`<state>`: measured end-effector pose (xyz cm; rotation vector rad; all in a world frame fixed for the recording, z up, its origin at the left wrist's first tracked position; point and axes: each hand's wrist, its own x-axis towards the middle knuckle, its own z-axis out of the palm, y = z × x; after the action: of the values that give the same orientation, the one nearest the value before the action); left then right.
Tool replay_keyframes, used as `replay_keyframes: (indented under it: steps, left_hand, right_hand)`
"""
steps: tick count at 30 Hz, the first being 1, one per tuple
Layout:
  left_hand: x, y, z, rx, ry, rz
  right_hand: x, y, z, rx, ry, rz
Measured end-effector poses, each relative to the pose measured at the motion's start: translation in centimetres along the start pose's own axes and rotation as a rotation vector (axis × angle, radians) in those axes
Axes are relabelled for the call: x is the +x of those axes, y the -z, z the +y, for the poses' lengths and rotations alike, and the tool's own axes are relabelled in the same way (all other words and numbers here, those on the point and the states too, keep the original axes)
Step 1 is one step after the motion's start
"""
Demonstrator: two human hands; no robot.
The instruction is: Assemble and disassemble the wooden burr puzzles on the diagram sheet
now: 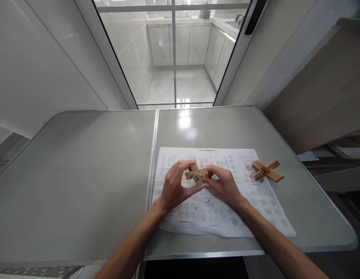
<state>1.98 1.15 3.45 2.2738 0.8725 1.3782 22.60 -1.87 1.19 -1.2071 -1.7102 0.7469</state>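
Between both hands is a small light-wood interlocking puzzle [198, 178], its crossing blocks partly covered by fingers. One block end facing me carries a handwritten black letter that looks like a G. My left hand [177, 184] grips the puzzle from the left, with a finger at its top and the thumb beneath. From the right, my right hand [223, 184] pinches a block end between thumb and fingers. Under the hands lies a large printed sheet [238, 217] with rows of small diagrams and some pen marks.
A darker wooden cross-shaped puzzle [266, 170] rests at the sheet's right edge, partly on the grey folding table [81, 174]. The table has a metal seam left of the sheet. Beyond its far edge stands a glass door [175, 58]; shelving [343, 147] is at right.
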Motion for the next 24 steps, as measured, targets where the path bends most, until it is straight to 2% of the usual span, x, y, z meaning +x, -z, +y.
replay_keyframes:
  steps: [10,19,24]
  left_hand:
    - [0.03,-0.10,0.18,-0.015,0.009,0.024]
    - [-0.12,-0.14,0.17,-0.007,-0.005,0.025]
    - [0.05,0.03,0.42,-0.030,-0.013,0.004]
  right_hand:
    - [-0.13,-0.20,-0.73,-0.048,0.127,0.059]
    - [0.06,0.13,-0.50,-0.069,0.147,0.025]
    - [0.05,0.35,-0.51,-0.032,0.112,-0.014]
